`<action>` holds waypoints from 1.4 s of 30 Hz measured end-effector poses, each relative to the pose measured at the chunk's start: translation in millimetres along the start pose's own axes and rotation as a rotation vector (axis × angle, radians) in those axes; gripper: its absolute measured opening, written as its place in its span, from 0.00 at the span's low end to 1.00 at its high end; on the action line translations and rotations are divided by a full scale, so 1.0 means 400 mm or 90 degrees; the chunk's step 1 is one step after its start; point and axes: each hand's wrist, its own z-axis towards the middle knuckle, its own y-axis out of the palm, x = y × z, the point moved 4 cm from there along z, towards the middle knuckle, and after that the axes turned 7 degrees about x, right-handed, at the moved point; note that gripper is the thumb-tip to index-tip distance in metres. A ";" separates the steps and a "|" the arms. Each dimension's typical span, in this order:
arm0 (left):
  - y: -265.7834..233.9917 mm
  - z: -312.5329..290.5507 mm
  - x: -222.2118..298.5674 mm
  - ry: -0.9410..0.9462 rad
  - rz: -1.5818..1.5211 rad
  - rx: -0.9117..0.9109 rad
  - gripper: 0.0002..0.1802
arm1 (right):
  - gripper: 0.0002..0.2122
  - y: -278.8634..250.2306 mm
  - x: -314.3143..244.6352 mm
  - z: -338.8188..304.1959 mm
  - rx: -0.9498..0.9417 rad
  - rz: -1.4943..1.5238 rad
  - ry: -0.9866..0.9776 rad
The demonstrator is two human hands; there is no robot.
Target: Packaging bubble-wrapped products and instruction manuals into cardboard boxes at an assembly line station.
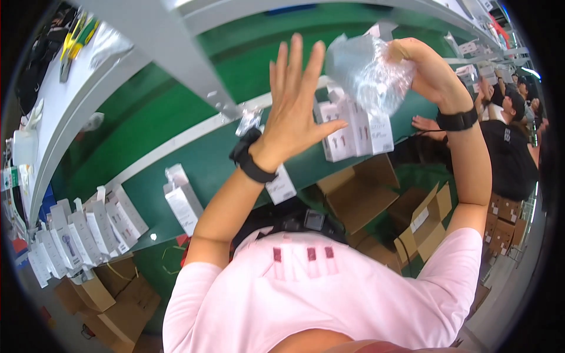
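Note:
My left hand (pixel 294 112) is raised over the green work surface, fingers spread and nothing held. My right hand (pixel 421 67) is closed on a crumpled transparent plastic bag (pixel 376 73), held up to the right of my left hand. What the bag contains, if anything, I cannot make out. Partly behind the bag, several white printed boxes (pixel 337 138) stand close together. Another white box (pixel 281 187) sits below my left wrist, partly covered by it. Further left, a white box with a raised flap (pixel 182 201) stands alone.
A row of white boxes (pixel 85 235) lines the left end of the surface. Cardboard cartons (pixel 359 194) lie open below its near edge. A grey metal post (pixel 170 47) crosses the upper left. Yellow-handled pliers (pixel 73 44) lie on a shelf. Other people (pixel 509 147) work at right.

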 end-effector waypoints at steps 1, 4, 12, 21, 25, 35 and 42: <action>-0.026 -0.008 0.015 0.042 0.000 -0.006 0.65 | 0.07 0.064 0.005 -0.050 -0.008 0.038 0.012; -0.092 -0.054 0.054 0.099 -0.163 -0.011 0.50 | 0.08 0.186 0.030 -0.128 -0.224 0.070 0.070; -0.327 -0.251 0.105 -0.084 -0.099 0.040 0.34 | 0.19 0.481 -0.082 -0.382 0.085 -0.505 -0.739; -0.526 -0.346 0.165 -0.240 0.165 -0.032 0.38 | 0.18 0.764 0.020 -0.412 0.105 -0.682 -0.820; -0.558 -0.355 0.150 -0.273 0.173 -0.048 0.38 | 0.19 0.799 0.020 -0.398 0.112 -0.685 -0.836; -0.693 -0.441 0.042 -0.318 0.056 -0.090 0.30 | 0.31 0.899 -0.022 -0.233 -0.322 -0.535 -0.478; -0.921 -0.681 -0.298 -0.475 0.298 0.303 0.48 | 0.13 1.129 0.211 0.255 -0.322 -0.228 -0.025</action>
